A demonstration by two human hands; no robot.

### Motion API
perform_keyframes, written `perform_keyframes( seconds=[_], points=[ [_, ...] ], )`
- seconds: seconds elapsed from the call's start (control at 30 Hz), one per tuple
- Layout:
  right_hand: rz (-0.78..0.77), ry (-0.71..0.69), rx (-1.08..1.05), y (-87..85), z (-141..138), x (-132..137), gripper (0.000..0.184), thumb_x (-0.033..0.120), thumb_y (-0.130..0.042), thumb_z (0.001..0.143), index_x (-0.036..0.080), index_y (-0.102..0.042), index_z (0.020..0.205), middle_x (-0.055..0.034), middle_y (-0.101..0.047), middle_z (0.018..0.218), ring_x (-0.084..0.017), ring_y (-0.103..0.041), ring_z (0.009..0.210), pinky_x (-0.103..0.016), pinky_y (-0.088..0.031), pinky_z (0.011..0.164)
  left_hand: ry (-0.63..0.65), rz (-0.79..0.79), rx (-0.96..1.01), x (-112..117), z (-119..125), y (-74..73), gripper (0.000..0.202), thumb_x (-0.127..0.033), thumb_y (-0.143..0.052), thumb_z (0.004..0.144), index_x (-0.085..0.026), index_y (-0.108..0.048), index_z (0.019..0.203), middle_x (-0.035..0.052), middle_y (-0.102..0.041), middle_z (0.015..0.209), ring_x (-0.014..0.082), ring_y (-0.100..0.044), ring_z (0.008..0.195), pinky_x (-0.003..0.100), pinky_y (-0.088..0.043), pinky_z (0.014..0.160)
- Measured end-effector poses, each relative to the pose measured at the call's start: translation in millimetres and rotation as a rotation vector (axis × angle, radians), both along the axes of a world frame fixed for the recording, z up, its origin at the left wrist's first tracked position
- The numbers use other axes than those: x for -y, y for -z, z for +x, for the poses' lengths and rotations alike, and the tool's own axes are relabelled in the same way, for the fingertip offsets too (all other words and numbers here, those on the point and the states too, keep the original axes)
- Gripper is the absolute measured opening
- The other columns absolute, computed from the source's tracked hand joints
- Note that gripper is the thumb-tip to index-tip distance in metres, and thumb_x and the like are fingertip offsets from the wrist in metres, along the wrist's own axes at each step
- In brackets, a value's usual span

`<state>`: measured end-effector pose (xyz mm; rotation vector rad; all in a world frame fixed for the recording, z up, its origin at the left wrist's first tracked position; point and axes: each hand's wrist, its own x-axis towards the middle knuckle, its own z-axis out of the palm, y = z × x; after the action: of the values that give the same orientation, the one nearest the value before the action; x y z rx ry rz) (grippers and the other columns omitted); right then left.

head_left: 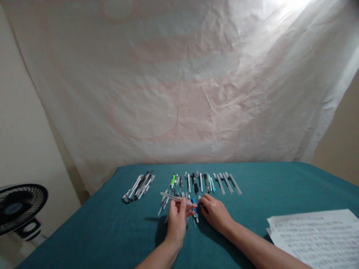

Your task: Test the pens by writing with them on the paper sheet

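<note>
My left hand [177, 218] is closed on a clear, slender pen barrel [169, 196], held at a slant above the table with one end toward the upper left. Just to the right, my right hand [214, 210] rests low over the cloth with its fingers bent together. Something small may be at its fingertips, but I cannot make it out. Between the hands, a blue pen [194, 209] lies on the cloth. More pen parts [165, 201] lie left of and behind my left hand, partly hidden by it.
A row of pens and pen parts [207, 183] lies behind my hands, with a green one [173, 181] and clear barrels [235, 184] in it. A bundle of pens [139, 186] lies left. Printed sheets [316, 233] cover the right front; a fan [21, 209] stands left.
</note>
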<state>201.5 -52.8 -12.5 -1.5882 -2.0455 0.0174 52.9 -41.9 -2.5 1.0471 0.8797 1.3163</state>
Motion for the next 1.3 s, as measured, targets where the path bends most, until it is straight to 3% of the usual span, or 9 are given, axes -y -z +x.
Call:
perform_keyframes(
  seconds=[0.33,0.53,0.67,0.83,0.97,1.17,1.3],
  points=[
    [0.004,-0.01,0.013,-0.5,-1,2,0.014,0.021,-0.044,0.081,0.019,-0.058,0.083,-0.0041,-0.055,0.083,-0.014,-0.053,0.074,-0.021,-0.038,0.066,-0.006,0.001,-0.051,1,0,-1.4,0.031,-0.042,-0.052,0.075,-0.016,-0.044,0.088,0.0064,-0.06,0.084,0.0202,-0.063,0.076,0.028,-0.05,0.058],
    [0.039,-0.067,-0.327,-8.9,-1,5,0.023,0.025,-0.036,0.086,0.018,-0.058,0.084,-0.0035,-0.057,0.077,-0.013,-0.054,0.069,-0.022,-0.04,0.064,0.015,0.019,-0.034,1,-1,-1.0,0.03,-0.042,-0.052,0.075,-0.017,-0.044,0.089,0.006,-0.061,0.083,0.0202,-0.063,0.077,0.029,-0.051,0.06],
    [0.021,-0.174,-0.454,-14.2,-5,9,0.018,0.03,-0.046,0.082,0.018,-0.058,0.087,-0.0023,-0.058,0.075,-0.013,-0.054,0.066,-0.021,-0.04,0.061,0.025,0.022,-0.05,2,-2,-3.1,0.032,-0.043,-0.055,0.072,-0.017,-0.046,0.089,0.005,-0.061,0.082,0.02,-0.063,0.076,0.029,-0.051,0.058],
    [-0.016,-0.194,-0.327,-18.4,-9,16,0.014,0.024,-0.046,0.081,0.02,-0.059,0.084,-0.001,-0.058,0.073,-0.012,-0.053,0.064,-0.02,-0.039,0.06,0.001,-0.008,-0.107,4,-1,-6.5,0.037,-0.046,-0.059,0.067,-0.016,-0.049,0.087,0.006,-0.062,0.08,0.0193,-0.063,0.071,0.025,-0.05,0.052],
    [-0.034,-0.152,-0.136,-31.3,-4,21,0.016,0.017,-0.044,0.079,0.021,-0.058,0.086,-0.002,-0.06,0.079,-0.012,-0.056,0.068,-0.02,-0.038,0.062,-0.057,0.062,-0.125,2,-4,-7.6,0.034,-0.046,-0.054,0.071,-0.016,-0.05,0.085,0.0049,-0.06,0.077,0.0169,-0.06,0.072,0.023,-0.047,0.054],
    [-0.259,0.069,0.217,-44.8,21,21,0.017,0.01,-0.047,0.067,0.018,-0.061,0.071,-0.0068,-0.065,0.07,-0.019,-0.06,0.063,-0.023,-0.034,0.052,-0.272,0.157,-0.151,-7,-12,-3.3,0.029,-0.047,-0.048,0.076,-0.019,-0.048,0.081,0.0036,-0.057,0.081,0.015,-0.054,0.073,0.025,-0.045,0.061],
    [-0.351,0.165,0.272,-46.0,38,17,0.02,0.01,-0.047,0.066,0.017,-0.065,0.072,-0.0115,-0.067,0.072,-0.023,-0.062,0.068,-0.025,-0.035,0.053,-0.294,0.138,-0.133,-9,-12,-0.2,0.031,-0.049,-0.05,0.073,-0.019,-0.049,0.079,0.0027,-0.057,0.079,0.0159,-0.054,0.074,0.027,-0.043,0.066]
  ],
)
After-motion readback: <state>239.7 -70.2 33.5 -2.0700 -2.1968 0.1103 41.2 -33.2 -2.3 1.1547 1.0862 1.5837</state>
